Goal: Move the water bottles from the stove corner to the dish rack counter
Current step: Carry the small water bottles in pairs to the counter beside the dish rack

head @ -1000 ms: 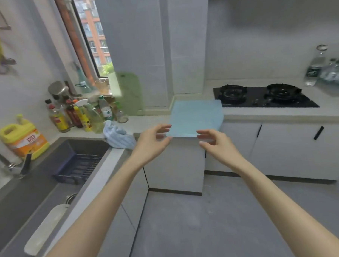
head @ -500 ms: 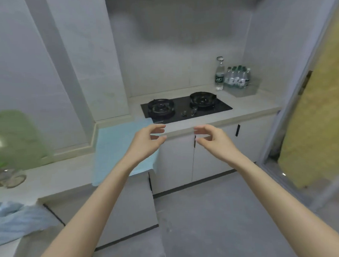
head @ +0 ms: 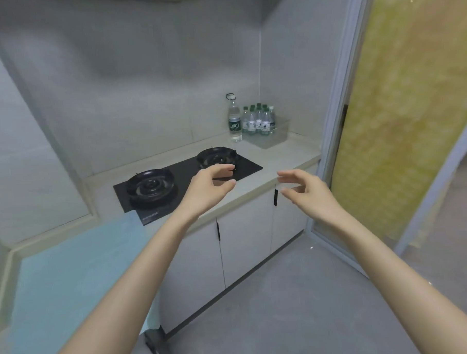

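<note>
In the far corner past the stove, a tall clear water bottle [head: 234, 119] with a dark label and a loop on its cap stands on the counter. Right beside it, several small green-capped water bottles [head: 259, 119] stand together in a clear plastic bin [head: 274, 136]. My left hand [head: 210, 187] hovers over the front right part of the black stove, fingers curled and apart, empty. My right hand [head: 306, 191] hangs over the counter's front edge, fingers spread, also empty. Both hands are well short of the bottles.
A black two-burner gas stove [head: 173, 179] is set into the pale counter [head: 285, 158]. A light blue cloth [head: 71, 277] covers the lower counter at left. White cabinet doors [head: 245, 235] sit below. A door frame [head: 338, 97] and a yellow wall stand right.
The view has swung right, away from the sink and window, and come closer to the stove corner. Both hands stay raised and empty, now over the stove and counter edge.
</note>
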Motion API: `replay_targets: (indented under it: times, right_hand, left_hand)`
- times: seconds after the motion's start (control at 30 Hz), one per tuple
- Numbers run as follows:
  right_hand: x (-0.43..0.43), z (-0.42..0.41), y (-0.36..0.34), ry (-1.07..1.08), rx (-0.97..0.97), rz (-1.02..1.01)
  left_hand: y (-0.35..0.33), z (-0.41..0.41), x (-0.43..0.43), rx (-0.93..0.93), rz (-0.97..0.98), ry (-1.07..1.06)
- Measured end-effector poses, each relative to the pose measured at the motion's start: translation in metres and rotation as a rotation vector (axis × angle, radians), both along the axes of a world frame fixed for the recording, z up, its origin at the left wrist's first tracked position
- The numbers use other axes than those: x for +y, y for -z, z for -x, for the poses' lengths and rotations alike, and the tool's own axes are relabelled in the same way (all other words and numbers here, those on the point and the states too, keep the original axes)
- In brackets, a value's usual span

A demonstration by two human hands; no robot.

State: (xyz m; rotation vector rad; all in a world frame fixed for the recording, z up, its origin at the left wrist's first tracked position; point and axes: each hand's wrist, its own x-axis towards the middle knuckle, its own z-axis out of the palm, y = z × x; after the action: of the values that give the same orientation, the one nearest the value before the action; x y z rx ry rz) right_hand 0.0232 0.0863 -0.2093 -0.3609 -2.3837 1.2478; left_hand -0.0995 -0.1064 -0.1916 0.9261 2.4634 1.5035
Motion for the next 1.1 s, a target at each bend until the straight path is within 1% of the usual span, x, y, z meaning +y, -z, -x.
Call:
replay_targets:
  times: [0.2, 0.23, 0.4, 0.6, 0.8, 1.1]
  right_hand:
    - [0.088, 0.066, 0.011, 0.024, 0.013, 0.012]
    - [0.093, 0.072, 0.011, 0.018, 0.011, 0.009]
    - [0.181, 0.140, 0.000, 0.009, -0.004, -0.003]
    - [0.268, 0.214, -0.007, -0.018, -0.020, 0.003]
    - [0.325, 0.286, -0.004, -0.038, -0.019, 0.012]
    - [0.400, 0.415, 0.014, -0.041, -0.032, -0.001]
  left_hand:
    - [0.003, 0.067, 0.094, 0.018, 0.004, 0.042]
    - [0.003, 0.072, 0.098, 0.022, 0.005, 0.044]
    - [-0.001, 0.136, 0.185, 0.037, 0.031, 0.026]
    - [-0.003, 0.207, 0.269, 0.015, 0.023, 0.006]
    - [0.003, 0.276, 0.325, 0.004, 0.030, 0.001]
    - [0.034, 0.413, 0.404, -0.056, 0.022, -0.018]
